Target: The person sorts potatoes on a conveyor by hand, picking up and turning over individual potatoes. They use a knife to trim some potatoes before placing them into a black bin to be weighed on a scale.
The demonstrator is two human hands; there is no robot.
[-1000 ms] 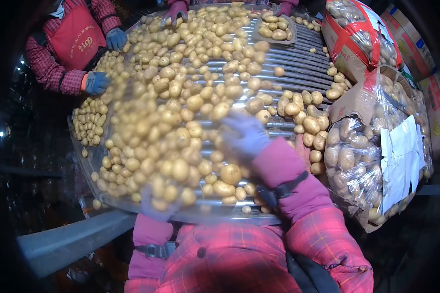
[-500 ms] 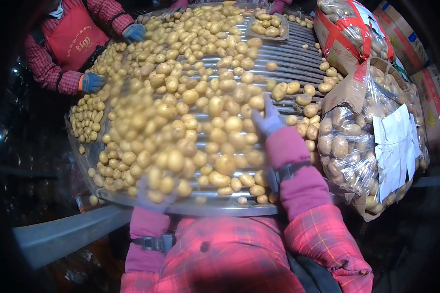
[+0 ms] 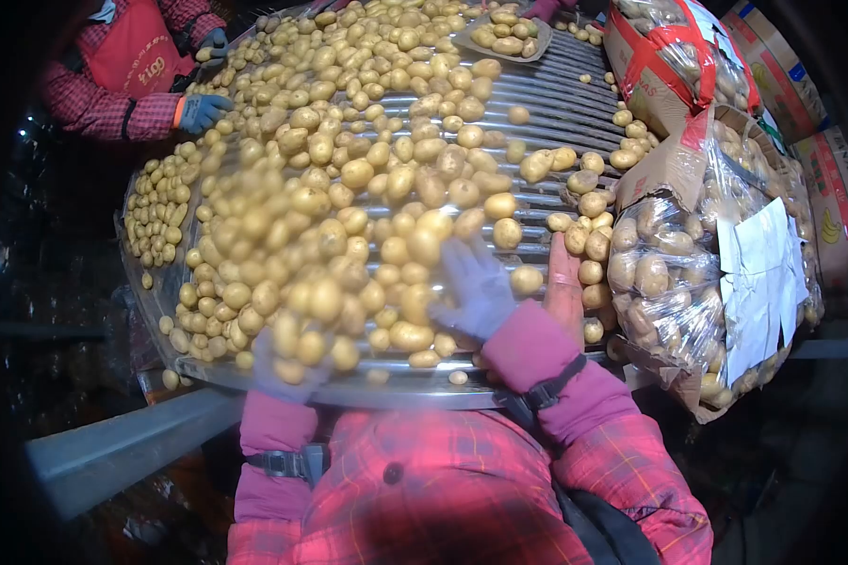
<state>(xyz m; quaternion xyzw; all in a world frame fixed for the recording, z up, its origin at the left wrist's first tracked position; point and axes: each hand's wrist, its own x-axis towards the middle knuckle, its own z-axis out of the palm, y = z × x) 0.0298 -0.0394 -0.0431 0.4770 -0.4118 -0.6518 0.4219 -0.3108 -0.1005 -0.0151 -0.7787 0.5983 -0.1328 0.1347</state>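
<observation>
Many potatoes cover a slatted metal table. Near the front edge, my left hand, gloved and blurred, is beside several potatoes; its fingers are smeared by motion. My right hand, in a pale purple glove, is spread against potatoes right of the table's middle, its fingers apart and nothing gripped. Just right of it, a reddish object, shaped like a hand or glove, stands beside small potatoes; I cannot make out which it is.
Across the table at the upper left, a co-worker's blue-gloved hands are among potatoes. A small tray of potatoes sits at the back. Plastic-wrapped potato sacks stand right, near cartons. A metal beam lies lower left.
My right hand has moved left and toward me, with its fingers now spread. The reddish object has come into view. The co-worker's hands have shifted up, and the small tray has moved left.
</observation>
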